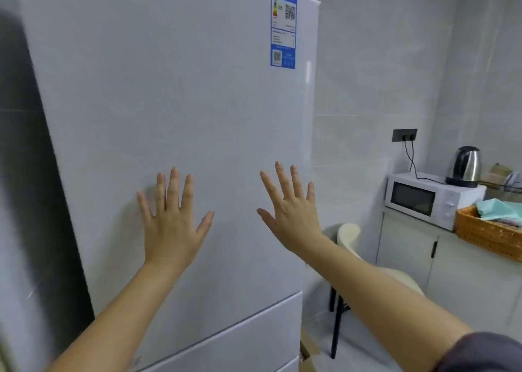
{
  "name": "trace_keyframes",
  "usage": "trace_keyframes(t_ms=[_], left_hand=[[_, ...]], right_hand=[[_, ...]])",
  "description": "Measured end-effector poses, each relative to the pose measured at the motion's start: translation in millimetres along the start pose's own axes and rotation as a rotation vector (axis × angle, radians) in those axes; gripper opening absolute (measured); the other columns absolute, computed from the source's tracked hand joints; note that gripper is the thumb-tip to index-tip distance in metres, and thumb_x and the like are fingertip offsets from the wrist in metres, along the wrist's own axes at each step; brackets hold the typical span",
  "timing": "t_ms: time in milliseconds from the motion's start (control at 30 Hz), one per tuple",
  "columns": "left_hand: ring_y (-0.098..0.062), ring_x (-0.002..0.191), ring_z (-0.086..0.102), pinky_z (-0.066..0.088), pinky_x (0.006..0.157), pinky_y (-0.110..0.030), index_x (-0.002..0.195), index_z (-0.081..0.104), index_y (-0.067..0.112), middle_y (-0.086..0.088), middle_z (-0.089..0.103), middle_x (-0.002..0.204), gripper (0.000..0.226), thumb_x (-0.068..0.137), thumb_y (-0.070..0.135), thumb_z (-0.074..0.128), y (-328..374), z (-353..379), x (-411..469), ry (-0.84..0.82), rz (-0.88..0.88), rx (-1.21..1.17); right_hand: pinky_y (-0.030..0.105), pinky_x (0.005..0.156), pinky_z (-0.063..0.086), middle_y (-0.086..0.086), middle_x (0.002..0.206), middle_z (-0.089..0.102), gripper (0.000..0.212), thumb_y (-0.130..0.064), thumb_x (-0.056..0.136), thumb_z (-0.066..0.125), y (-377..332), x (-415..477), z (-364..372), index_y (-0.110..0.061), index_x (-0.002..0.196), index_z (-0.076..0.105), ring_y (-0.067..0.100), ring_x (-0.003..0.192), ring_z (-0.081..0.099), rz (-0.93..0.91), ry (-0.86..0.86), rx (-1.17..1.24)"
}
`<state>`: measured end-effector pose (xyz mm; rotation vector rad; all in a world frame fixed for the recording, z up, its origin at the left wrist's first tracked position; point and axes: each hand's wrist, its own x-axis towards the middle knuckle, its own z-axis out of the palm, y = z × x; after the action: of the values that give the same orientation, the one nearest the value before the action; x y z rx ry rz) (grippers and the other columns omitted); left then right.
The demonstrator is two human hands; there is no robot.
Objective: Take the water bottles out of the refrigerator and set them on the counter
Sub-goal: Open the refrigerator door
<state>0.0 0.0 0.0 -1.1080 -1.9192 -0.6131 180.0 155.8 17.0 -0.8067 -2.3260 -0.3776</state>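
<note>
Your two open hands are raised to the shut refrigerator (169, 103)
Your left hand (172, 224) and right hand (291, 216) face its upper door side by side, each grip apart with fingers straight and splayed, holding nothing; whether the palms touch the door is unclear. The water bottles are hidden from view. To your right, the worktop (445, 229) carries a white microwave (423, 199) with a steel kettle (464, 166) on top, and a wicker basket (485, 233)

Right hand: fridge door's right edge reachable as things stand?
Probably yes. The right hand, open and empty, is spread before the refrigerator door near that edge, with nothing between.
</note>
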Motion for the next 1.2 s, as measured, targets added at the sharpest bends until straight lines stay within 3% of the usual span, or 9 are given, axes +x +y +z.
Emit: trace_keyframes(t_ms=[200,300,400,500,567,733,833,1200], left_hand=[[-0.036,0.148,-0.003,0.001,0.113,-0.065,0.153,0.02,0.008,-0.017,0.003,0.161,0.08,0.088,0.054,0.035,-59,-8,-7,0.065,-0.057,0.055],[-0.039,0.147,-0.004,0.002,0.111,-0.067,0.152,0.021,0.007,-0.021,0.002,0.16,0.077,0.093,0.047,0.05,-78,-14,-8,0.123,-0.109,0.066],[-0.043,0.146,-0.003,0.009,0.111,-0.067,0.152,0.021,0.009,-0.025,0.0,0.159,0.085,0.086,0.039,0.064,-86,-19,-10,0.15,-0.24,0.02],[-0.046,0.144,0.007,0.028,0.108,-0.062,0.152,0.017,0.01,-0.025,-0.003,0.158,0.09,0.084,0.035,0.069,-85,-21,-12,0.198,-0.337,-0.116],[-0.047,0.138,0.02,0.037,0.101,-0.06,0.152,0.015,0.012,-0.025,0.001,0.158,0.091,0.083,0.033,0.071,-82,-24,-12,0.209,-0.406,-0.188],[-0.039,0.125,0.034,0.041,0.098,-0.054,0.15,0.013,0.021,-0.024,0.033,0.141,0.108,0.071,0.026,0.085,-84,-37,-7,0.245,-0.573,-0.415],[-0.036,0.123,0.038,0.045,0.098,-0.052,0.148,0.019,0.019,-0.019,0.035,0.137,0.109,0.064,0.026,0.089,-92,-39,-4,0.227,-0.673,-0.522],[-0.038,0.116,0.046,0.047,0.093,-0.053,0.13,0.036,0.003,-0.018,0.038,0.132,0.091,0.061,0.031,0.09,-85,-57,-4,0.133,-0.799,-0.51]], right_hand=[[0.065,0.114,0.014,0.0,0.158,-0.031,0.086,-0.061,0.095,0.041,-61,23,30,-0.04,0.145,-0.026,0.035,0.146,-0.023,-0.052,-0.024,0.085],[0.065,0.11,0.023,0.002,0.157,-0.033,0.091,-0.059,0.092,0.048,-75,32,38,-0.041,0.147,-0.022,0.038,0.146,-0.021,-0.047,-0.033,0.15],[0.062,0.108,0.031,0.001,0.156,-0.035,0.095,-0.056,0.091,0.055,-83,37,45,-0.044,0.148,-0.019,0.039,0.146,-0.021,-0.053,-0.05,0.206],[0.062,0.109,0.031,0.001,0.155,-0.038,0.097,-0.056,0.089,0.058,-85,40,49,-0.046,0.147,-0.02,0.04,0.146,-0.023,-0.045,-0.057,0.21],[0.063,0.109,0.03,0.002,0.154,-0.038,0.1,-0.056,0.088,0.06,-85,40,50,-0.044,0.146,-0.021,0.041,0.146,-0.021,-0.042,-0.059,0.198],[0.065,0.107,0.031,0.0,0.152,-0.039,0.102,-0.054,0.086,0.062,-85,40,51,-0.043,0.145,-0.021,0.041,0.146,-0.02,-0.032,-0.063,0.205],[0.066,0.109,0.029,-0.002,0.15,-0.041,0.102,-0.054,0.087,0.061,-85,40,51,-0.045,0.144,-0.023,0.04,0.146,-0.022,-0.025,-0.083,0.213],[0.068,0.11,0.025,-0.001,0.146,-0.045,0.098,-0.05,0.089,0.06,-83,37,44,-0.044,0.149,-0.017,0.041,0.144,-0.025,-0.045,-0.137,0.227]])
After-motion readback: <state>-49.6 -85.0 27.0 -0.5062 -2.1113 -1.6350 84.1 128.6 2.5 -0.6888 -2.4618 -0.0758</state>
